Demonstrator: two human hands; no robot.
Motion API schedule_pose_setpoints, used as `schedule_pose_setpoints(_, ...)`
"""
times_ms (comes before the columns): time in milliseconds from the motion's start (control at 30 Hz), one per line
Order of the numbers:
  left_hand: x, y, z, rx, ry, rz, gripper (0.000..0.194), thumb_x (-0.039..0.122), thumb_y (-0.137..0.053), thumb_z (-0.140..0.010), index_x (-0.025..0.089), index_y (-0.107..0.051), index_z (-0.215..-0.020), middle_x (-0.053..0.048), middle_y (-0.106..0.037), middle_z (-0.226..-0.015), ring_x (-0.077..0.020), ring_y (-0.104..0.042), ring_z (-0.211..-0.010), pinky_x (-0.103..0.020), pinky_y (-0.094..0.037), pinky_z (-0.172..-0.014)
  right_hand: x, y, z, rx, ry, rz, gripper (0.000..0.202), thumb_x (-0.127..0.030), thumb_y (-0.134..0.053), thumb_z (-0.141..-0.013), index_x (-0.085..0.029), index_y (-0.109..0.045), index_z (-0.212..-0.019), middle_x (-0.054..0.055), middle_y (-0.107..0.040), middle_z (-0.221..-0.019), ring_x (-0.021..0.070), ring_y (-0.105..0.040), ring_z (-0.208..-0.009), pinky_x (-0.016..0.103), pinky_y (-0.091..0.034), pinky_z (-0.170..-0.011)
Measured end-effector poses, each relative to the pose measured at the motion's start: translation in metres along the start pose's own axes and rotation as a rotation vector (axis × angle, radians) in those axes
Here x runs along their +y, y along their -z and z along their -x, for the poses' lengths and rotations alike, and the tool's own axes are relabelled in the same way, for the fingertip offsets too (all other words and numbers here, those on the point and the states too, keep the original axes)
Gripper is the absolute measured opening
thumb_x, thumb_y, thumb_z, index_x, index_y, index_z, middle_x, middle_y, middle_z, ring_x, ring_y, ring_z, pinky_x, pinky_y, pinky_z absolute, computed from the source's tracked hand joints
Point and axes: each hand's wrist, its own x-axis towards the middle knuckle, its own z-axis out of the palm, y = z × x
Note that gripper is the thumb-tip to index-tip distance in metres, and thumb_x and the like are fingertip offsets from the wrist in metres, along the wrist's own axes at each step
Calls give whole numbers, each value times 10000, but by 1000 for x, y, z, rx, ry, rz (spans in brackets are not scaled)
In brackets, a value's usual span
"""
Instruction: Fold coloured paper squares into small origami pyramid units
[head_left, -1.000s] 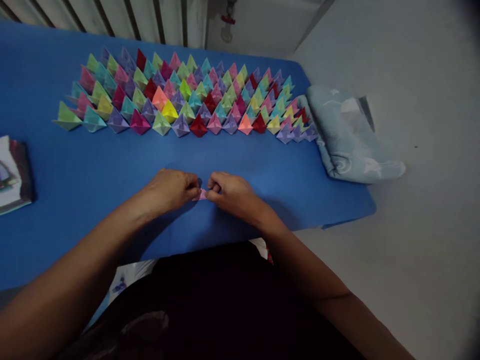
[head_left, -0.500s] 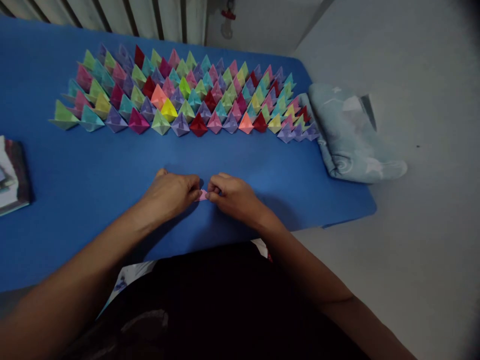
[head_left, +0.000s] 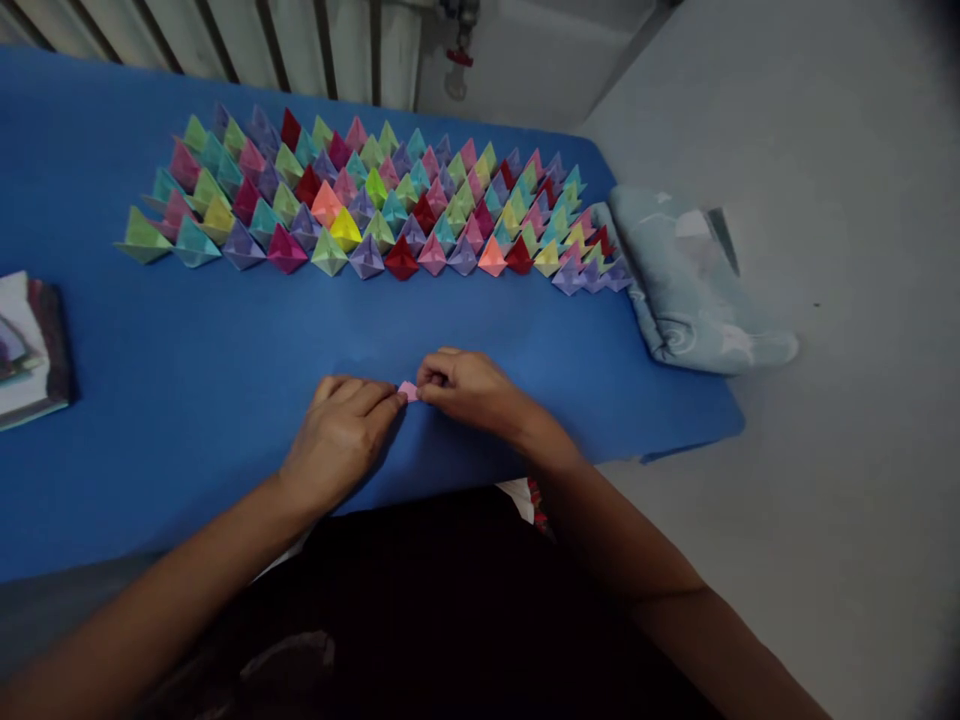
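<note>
A small folded piece of pink paper (head_left: 408, 391) lies between my hands, close to the front edge of the blue table (head_left: 225, 400). My left hand (head_left: 341, 430) rests on the table with its fingertips together on the paper's left side. Pinched at the paper's right side is my right hand (head_left: 469, 388), its fingers curled in. Parts of the paper are covered by the fingertips. Beyond the hands stand several rows of folded paper boats (head_left: 367, 258) in purple, green, red, pink, yellow and teal.
At the right end of the table lies a folded grey-green blanket (head_left: 690, 290) against the wall. A box-like object with papers (head_left: 30, 350) sits at the left edge. Behind the table are a radiator (head_left: 300, 50) and a valve with a red handle (head_left: 460, 58).
My left hand has turned and flattened, its knuckles lower and its fingers more stretched toward the pink paper. My right hand keeps its pinch. The whole view has shifted slightly.
</note>
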Motion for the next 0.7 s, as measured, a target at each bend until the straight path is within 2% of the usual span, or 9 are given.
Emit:
schedule_pose_setpoints(133, 0, -4, 1, 39, 5, 25, 350, 219, -370, -1035, 194, -712, -1100, -108, -754, -1047, -241, -655, -905, -414, -427, -782, 3, -1, 0, 17, -7, -62, 84, -117, -589, -805, -177, -642, -780, -31, -579, -773, 92, -499, -685, 234, -360, -673)
schedule_pose_setpoints(333, -1, -6, 1, 154, -128, -87, 283, 188, -419, -1028, 136, -696, -1054, -93, -760, -980, -213, -653, -851, -377, -439, -735, -4, 1, 1, -10, -22, 30, 108, -106, -561, -811, -175, -601, -739, -24, -556, -748, 101, -474, -682, 239, -338, -659)
schedule_pose_setpoints(400, -1, -7, 1, 173, -146, -103, 265, 178, -432, -1023, 119, -689, -1048, -93, -757, -960, -210, -651, -833, -367, -443, -712, -10, -2, 4, 16, -30, 16, 109, -112, -551, -826, -175, -594, -748, -21, -561, -748, 102, -474, -684, 238, -340, -662)
schedule_pose_setpoints(533, -2, -10, 2, 194, -136, -106, 225, 156, -465, -1006, 114, -686, -1006, -92, -754, -946, -204, -646, -802, -362, -456, -707, -19, -14, 5, 129, -24, -29, 106, -132, -541, -844, -186, -567, -756, -25, -580, -741, 105, -491, -693, 238, -344, -666)
schedule_pose_setpoints(700, -5, -8, 5, 214, -89, -50, 197, 167, -494, -997, 128, -686, -970, -87, -747, -950, -200, -650, -805, -354, -465, -713, -19, -15, -4, 61, -127, -48, 96, -119, -573, -798, -190, -563, -733, -42, -573, -686, 105, -494, -666, 245, -329, -641)
